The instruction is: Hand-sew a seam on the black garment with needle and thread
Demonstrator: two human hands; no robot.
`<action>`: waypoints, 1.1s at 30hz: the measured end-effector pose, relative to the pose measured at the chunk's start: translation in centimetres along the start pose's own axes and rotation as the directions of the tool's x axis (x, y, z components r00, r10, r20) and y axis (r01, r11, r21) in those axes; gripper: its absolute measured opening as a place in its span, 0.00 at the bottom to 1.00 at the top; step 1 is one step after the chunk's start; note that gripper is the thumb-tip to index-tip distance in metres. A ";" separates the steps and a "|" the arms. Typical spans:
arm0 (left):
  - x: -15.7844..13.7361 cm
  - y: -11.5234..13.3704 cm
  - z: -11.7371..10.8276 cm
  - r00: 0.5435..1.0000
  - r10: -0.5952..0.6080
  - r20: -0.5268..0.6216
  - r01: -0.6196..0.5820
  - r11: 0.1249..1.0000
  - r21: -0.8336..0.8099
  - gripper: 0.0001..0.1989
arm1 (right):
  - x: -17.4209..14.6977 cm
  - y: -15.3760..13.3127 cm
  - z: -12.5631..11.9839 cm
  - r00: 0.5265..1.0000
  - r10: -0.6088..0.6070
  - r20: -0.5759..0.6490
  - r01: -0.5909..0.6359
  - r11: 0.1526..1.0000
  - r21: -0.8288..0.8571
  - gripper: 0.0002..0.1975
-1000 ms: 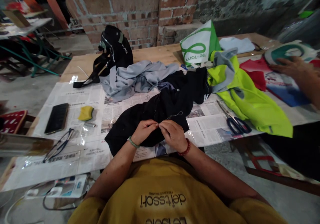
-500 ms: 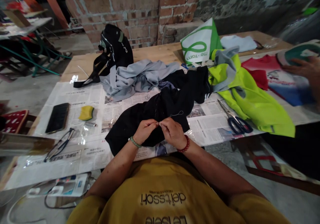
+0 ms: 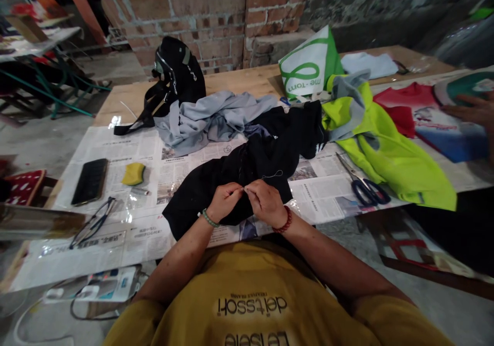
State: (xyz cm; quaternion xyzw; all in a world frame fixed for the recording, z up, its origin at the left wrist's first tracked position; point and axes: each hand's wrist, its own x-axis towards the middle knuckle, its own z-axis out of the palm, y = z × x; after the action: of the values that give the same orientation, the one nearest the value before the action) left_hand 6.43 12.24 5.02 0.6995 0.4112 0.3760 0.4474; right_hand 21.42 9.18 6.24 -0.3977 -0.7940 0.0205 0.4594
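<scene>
My left hand [image 3: 227,201] and my right hand [image 3: 267,202] meet fingertip to fingertip over a piece of black clothing [image 3: 200,192], both pinched closed. What sits between the left fingertips is too small to make out. A fine pale thread [image 3: 276,174] comes out behind the right hand and loops over the black cloth. The clothing lies bunched on the table and stretches away to the right, with white stripes near its far end. Dark scissors [image 3: 365,186] rest to the right of my hands, blades partly apart.
Newspaper [image 3: 127,212] under clear plastic covers the table. At left lie a phone [image 3: 89,181], a yellow sponge [image 3: 133,174] and glasses [image 3: 93,223]. Behind are a black bag [image 3: 185,73], grey clothing [image 3: 216,120] and a green-white bag [image 3: 309,68]. A neon-yellow garment [image 3: 397,156] and another person's hand [image 3: 469,110] are at right.
My hands stay almost where they were, fingertips still together. At the far right, the other person's hand and the green object with it have shifted slightly right.
</scene>
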 end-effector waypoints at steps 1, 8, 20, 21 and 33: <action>0.0 0.0 0.0 1.000 -0.008 -0.012 0.008 1.000 -0.014 0.13 | 0.0 0.1 0.1 1.000 -0.002 -0.005 0.002 1.000 -0.001 0.05; 0.0 -0.1 -0.2 1.000 -0.010 -0.019 0.009 1.000 -0.019 0.14 | 0.2 0.3 0.3 0.999 0.022 0.038 -0.021 1.000 -0.014 0.06; 0.2 -1.1 0.3 1.000 0.027 -0.009 -0.027 0.999 0.017 0.15 | 1.1 -0.2 -0.5 0.999 0.022 0.032 -0.023 1.000 0.019 0.07; 0.2 -1.2 0.4 1.000 0.021 0.007 -0.021 1.000 0.002 0.15 | 1.5 -0.4 -0.8 0.999 0.028 0.027 -0.028 0.999 0.032 0.06; 0.0 -0.4 -0.2 0.983 -0.185 0.006 0.180 0.948 -0.262 0.16 | 4.6 1.3 -1.9 0.624 0.564 0.540 -0.699 0.094 0.709 0.15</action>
State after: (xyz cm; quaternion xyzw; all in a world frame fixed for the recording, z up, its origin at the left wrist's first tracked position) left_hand 6.10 12.38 4.71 0.5900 0.4251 0.3905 0.5645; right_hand 22.44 12.43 10.10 -0.3935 -0.4338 0.6497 0.4846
